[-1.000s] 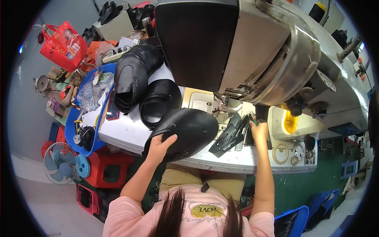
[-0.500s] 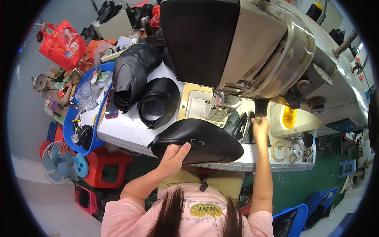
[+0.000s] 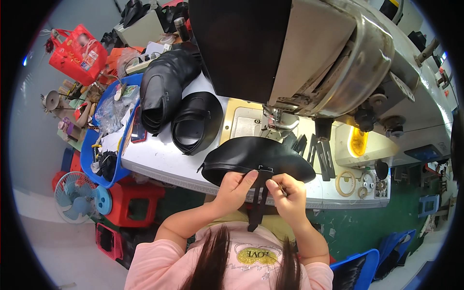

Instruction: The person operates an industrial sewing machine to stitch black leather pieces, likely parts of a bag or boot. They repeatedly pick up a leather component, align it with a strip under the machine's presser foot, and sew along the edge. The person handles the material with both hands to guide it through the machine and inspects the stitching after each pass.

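Observation:
My left hand [image 3: 235, 192] is closed on the near edge of a curved black leather piece [image 3: 256, 152], seemingly a shoe upper, held up in front of the sewing machine [image 3: 333, 63]. A flat black strap [image 3: 255, 212] hangs from the metal-edged slot on this piece, down over my lap. At the strap's right side, my right hand [image 3: 291, 198] is closed, its thumb against the strap near the slot. Something thin and small shows between its fingers, too small to name. More black straps [image 3: 321, 157] lie on the table to the right.
Black leather uppers [image 3: 195, 123] stand on the white table [image 3: 154, 157] at left. Beyond its left edge is a blue basket [image 3: 92, 159] of odds and ends. Tape rolls [image 3: 345, 183] lie at right. A red stool [image 3: 133, 205] and a fan [image 3: 75, 197] stand below left.
My right hand has come from the straps under the machine head to the leather piece. A strap now hangs at its slot. The piece and my left hand have shifted right.

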The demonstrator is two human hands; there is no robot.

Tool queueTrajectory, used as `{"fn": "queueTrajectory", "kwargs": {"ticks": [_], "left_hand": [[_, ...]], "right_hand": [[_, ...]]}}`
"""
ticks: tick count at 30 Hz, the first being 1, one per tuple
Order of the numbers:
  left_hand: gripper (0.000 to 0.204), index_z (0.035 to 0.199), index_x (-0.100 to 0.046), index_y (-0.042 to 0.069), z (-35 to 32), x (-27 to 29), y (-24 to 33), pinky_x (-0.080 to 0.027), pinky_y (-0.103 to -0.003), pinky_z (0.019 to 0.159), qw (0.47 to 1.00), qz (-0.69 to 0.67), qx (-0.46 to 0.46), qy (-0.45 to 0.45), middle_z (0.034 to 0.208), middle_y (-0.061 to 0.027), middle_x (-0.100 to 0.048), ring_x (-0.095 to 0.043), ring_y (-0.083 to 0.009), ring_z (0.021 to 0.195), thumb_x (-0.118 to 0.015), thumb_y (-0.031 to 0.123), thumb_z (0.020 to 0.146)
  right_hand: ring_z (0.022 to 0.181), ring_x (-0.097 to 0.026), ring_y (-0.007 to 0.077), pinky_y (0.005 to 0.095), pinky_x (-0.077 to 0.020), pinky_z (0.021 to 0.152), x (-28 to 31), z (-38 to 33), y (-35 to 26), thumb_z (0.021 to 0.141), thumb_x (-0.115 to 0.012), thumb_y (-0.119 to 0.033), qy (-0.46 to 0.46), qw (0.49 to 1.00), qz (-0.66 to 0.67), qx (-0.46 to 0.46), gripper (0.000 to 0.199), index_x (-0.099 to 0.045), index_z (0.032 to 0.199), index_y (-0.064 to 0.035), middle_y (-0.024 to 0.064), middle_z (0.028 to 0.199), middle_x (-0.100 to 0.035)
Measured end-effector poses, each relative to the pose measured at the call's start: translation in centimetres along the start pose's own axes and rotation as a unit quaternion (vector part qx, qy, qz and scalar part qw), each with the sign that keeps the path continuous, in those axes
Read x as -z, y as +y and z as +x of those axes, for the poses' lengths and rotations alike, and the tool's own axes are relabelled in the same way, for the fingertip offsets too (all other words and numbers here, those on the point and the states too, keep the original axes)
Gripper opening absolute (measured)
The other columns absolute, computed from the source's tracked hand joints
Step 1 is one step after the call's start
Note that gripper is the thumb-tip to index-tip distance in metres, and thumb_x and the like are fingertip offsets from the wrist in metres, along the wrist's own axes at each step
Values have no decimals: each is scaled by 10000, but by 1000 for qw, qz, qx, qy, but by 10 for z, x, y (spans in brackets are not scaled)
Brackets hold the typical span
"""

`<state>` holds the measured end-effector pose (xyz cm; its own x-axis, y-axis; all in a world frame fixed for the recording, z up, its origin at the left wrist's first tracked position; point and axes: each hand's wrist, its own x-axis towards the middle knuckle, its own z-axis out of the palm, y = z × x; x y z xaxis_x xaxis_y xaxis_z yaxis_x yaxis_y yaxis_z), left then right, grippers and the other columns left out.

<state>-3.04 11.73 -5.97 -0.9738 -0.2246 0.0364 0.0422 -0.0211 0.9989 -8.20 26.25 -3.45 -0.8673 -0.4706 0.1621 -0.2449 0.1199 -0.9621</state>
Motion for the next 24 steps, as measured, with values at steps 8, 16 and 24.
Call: {"fn": "queueTrajectory", "kwargs": {"ticks": [8,16,24], "left_hand": [[253,806,-598,-12,-3,-7,11,-360,-188,519,992,-118,22,30,660,52,-524,-422,-13,612,-500,205,890],[187,823,-602,-11,0,-5,7,-388,-195,527,999,-39,24,25,666,22,-555,-454,-22,621,-562,170,844],[178,886,-602,-35,17,15,17,-412,-225,596,998,19,-6,-65,736,-7,-594,-486,-44,672,-566,129,826]], "right_hand": [[428,-384,0,167,-284,392,-8,3,6,811,-570,-50,2,998,56,-25,135,-563,685,-2,-36,506,-496],[441,-397,3,170,-300,404,-6,3,8,808,-570,-49,-15,998,46,-36,129,-567,689,3,-26,504,-512],[574,-512,124,242,-414,544,45,43,-9,654,-708,-113,18,984,-163,71,252,-601,856,-6,51,651,-547]]}}
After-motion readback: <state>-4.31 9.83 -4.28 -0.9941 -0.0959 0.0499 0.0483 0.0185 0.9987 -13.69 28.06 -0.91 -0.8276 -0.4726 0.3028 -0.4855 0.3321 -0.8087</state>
